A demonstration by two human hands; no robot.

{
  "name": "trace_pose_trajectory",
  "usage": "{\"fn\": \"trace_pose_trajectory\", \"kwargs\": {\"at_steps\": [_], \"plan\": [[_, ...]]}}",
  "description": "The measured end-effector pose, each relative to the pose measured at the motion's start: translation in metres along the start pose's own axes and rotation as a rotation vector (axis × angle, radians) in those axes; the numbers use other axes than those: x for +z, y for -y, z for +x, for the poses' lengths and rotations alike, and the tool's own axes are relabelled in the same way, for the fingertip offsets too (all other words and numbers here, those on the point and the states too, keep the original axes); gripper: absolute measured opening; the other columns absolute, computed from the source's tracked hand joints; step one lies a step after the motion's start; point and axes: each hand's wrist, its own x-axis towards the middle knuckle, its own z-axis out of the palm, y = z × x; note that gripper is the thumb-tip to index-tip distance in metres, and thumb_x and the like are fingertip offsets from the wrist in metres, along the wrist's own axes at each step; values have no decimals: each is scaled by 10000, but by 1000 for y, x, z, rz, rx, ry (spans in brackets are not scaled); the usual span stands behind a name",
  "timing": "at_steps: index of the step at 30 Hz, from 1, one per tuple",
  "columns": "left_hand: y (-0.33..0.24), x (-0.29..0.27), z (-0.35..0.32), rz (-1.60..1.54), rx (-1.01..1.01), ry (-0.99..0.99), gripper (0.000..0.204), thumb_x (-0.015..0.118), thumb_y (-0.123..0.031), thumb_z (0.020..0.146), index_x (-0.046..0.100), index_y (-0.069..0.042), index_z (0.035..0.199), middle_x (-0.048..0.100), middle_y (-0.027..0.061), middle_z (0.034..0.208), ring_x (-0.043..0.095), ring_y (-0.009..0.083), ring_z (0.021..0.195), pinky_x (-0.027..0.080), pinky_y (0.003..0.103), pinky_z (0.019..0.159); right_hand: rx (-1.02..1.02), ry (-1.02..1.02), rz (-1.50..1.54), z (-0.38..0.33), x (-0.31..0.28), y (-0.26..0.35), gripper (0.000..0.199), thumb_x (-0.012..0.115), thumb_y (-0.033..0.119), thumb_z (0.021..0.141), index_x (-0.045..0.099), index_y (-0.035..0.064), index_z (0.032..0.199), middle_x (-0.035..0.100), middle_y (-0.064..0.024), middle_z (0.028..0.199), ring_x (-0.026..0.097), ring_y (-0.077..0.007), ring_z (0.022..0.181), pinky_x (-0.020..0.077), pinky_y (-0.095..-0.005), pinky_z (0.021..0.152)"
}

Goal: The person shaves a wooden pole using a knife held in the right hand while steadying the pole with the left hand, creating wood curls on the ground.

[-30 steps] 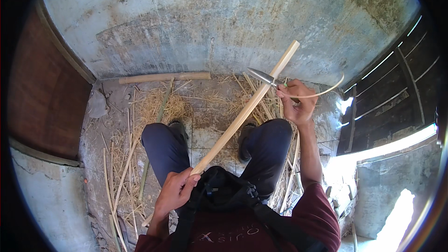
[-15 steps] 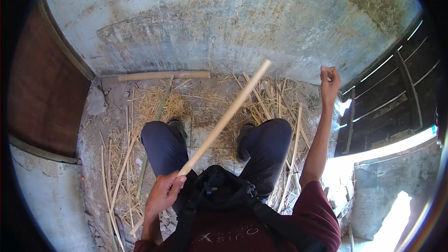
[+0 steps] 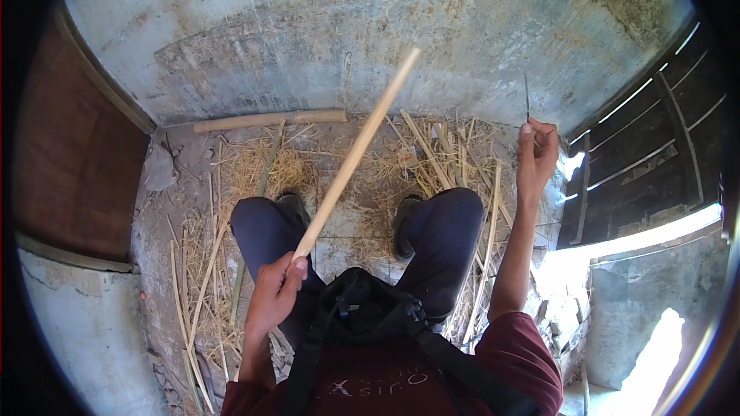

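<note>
My left hand (image 3: 275, 293) is closed around the lower end of a long, pale bamboo strip (image 3: 356, 156). The strip slants up and to the right, in front of my left knee, its far end free in the air. My right hand (image 3: 537, 156) is raised far out to the right, apart from the strip. Its fingers pinch a knife (image 3: 527, 96) whose thin, dark blade points upward and is seen nearly edge-on. The handle is hidden in the hand.
Shavings (image 3: 289, 169) and several long strips (image 3: 206, 277) lie around my feet. A bamboo pole (image 3: 270, 121) rests along the foot of the stained wall (image 3: 308, 38). A brown door panel (image 3: 81, 146) stands left, dark boards (image 3: 640, 146) right. Rubble (image 3: 566, 323) lies at right.
The bamboo strip has swung left and stands steeper. My right hand has turned and come slightly down and left, and the knife blade now shows above its fingers.
</note>
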Motion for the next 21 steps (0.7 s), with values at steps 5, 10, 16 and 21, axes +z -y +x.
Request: {"fn": "trace_pose_trajectory", "kwargs": {"at_steps": [5,10,16,21], "plan": [[-20,18,19,-129,87,115,414,514,-316,1187,601,-34,897,491,-15,649,453,68,575,361,277,525,-379,180,114,-72,44,47,146,820,72,964,693,44,1030,770,-111,949,734,-141,848,538,-263,697],[-37,21,27,-180,100,186,373,521,-280,1180,625,-6,950,528,32,651,505,121,572,412,329,563,-672,530,129,-126,75,90,240,933,107,850,729,80,974,709,-81,807,697,-209,601,509,-334,483],[-51,26,27,-293,136,197,344,531,-291,1183,556,-14,980,485,8,643,455,91,563,376,317,547,-718,612,177,-150,88,92,233,943,102,828,749,90,957,649,-42,751,625,-177,536,466,-327,455],[-50,29,26,-283,130,193,329,548,-284,1176,541,-11,993,458,5,642,430,93,572,364,321,547,-715,621,179,-155,85,93,236,943,89,817,774,85,981,641,-40,746,618,-167,532,460,-322,453]]}}
